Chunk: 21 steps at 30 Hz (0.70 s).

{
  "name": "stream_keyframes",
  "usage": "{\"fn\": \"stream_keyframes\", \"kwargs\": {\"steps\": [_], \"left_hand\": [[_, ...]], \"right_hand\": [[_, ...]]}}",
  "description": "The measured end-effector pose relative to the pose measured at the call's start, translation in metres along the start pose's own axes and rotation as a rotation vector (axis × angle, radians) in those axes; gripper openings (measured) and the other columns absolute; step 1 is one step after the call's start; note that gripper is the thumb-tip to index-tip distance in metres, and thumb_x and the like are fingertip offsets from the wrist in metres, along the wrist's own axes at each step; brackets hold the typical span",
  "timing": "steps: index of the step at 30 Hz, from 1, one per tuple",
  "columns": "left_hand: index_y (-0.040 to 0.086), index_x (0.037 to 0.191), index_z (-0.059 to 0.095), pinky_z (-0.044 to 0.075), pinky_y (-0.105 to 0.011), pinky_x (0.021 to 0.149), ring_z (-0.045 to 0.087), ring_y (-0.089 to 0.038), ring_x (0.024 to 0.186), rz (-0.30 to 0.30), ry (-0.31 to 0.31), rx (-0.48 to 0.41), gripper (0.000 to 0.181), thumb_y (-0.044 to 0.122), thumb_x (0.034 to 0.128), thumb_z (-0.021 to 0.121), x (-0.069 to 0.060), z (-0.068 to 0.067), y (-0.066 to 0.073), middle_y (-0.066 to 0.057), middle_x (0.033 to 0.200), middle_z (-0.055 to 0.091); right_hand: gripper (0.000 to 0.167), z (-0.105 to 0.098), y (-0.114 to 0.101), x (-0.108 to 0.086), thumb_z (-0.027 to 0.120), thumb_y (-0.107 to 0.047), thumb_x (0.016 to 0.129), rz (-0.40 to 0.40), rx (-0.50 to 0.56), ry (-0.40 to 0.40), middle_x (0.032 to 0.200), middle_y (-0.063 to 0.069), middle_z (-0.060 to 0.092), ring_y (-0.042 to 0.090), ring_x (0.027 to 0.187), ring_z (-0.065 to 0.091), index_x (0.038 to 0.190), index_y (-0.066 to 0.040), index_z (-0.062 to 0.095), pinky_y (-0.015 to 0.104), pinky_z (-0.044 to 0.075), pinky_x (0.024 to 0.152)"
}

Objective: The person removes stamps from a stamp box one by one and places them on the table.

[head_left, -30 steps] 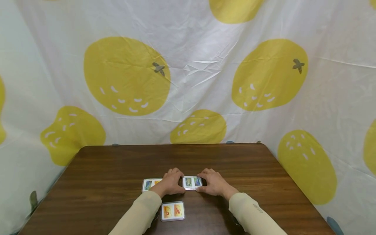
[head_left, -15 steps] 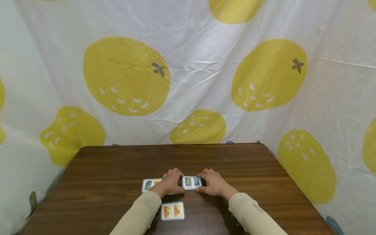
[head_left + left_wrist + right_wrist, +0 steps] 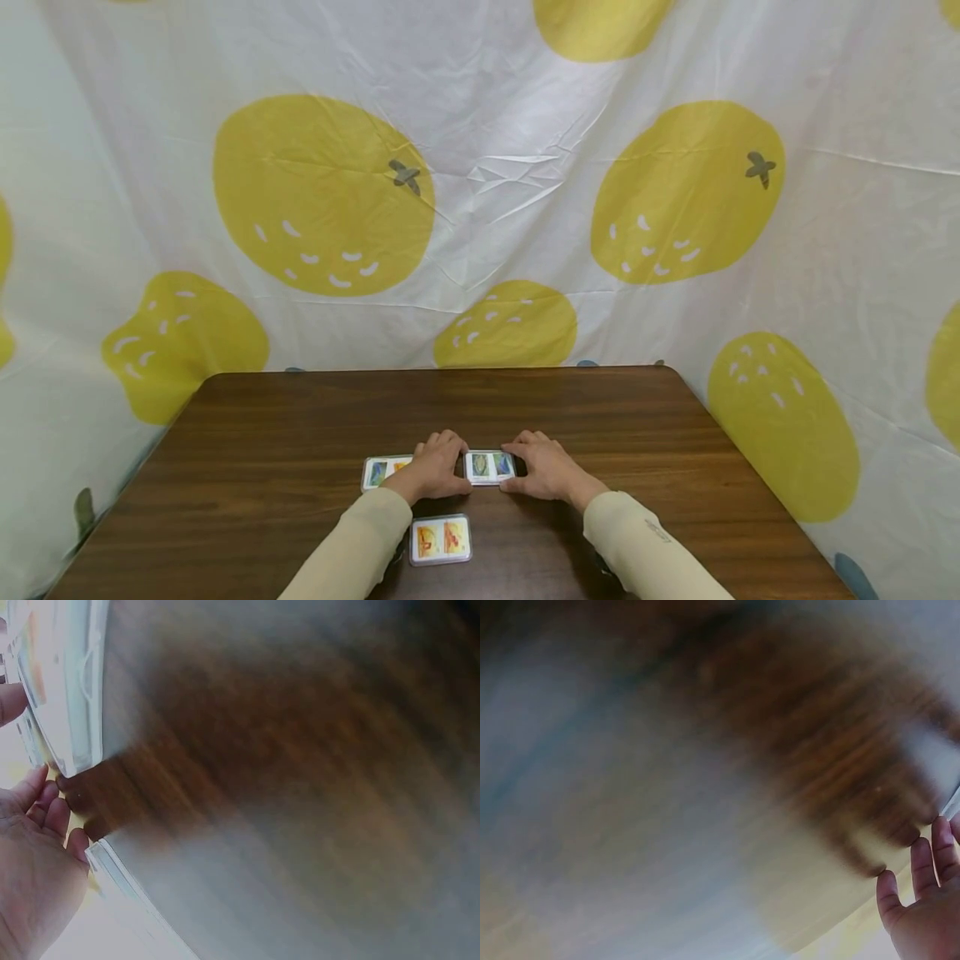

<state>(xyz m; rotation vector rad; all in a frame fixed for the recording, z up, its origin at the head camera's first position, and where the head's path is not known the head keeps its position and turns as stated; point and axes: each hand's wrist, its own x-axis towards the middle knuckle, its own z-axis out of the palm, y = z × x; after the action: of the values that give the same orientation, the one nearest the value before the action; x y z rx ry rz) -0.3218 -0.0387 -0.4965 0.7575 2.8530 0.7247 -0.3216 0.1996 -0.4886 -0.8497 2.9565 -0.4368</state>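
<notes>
1 case (image 3: 491, 467) between left hand (image 3: 435, 468) and right hand (image 3: 552, 470), sleeve lettering (image 3: 657, 531) illegible

- The left sleeve (image 3: 347, 546) is showing pale cream cloth, tapering toward the wrist.
- The right sleeve (image 3: 637, 550) is matching it in colour and shape.
- A small dark marking (image 3: 658, 531), too tiny to read, is decorating the latter.
- Both sleeves are stopping at the wrists, leaving the left hand (image 3: 433, 468) and right hand (image 3: 551, 468) bare.
</notes>
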Motion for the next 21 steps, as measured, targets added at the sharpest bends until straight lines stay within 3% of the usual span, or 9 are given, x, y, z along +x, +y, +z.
{"fn": "stream_keyframes", "kwargs": {"steps": [21], "left_hand": [[0.008,0.111,0.056,0.033,-0.049,0.090,0.043,-0.031,0.114,-0.003,-0.003,-0.014,0.046,0.026,0.0764,0.079,-0.0010,-0.0026,0.0045,-0.008,0.122,0.049]], "right_hand": [[0.056,-0.0040,-0.0006,0.0022,0.076,-0.045,0.084,-0.006,0.020,-0.015,0.123,0.010,0.059,0.032,0.118,0.051,0.127,-0.010,0.064,0.058,0.039,0.096]]}}
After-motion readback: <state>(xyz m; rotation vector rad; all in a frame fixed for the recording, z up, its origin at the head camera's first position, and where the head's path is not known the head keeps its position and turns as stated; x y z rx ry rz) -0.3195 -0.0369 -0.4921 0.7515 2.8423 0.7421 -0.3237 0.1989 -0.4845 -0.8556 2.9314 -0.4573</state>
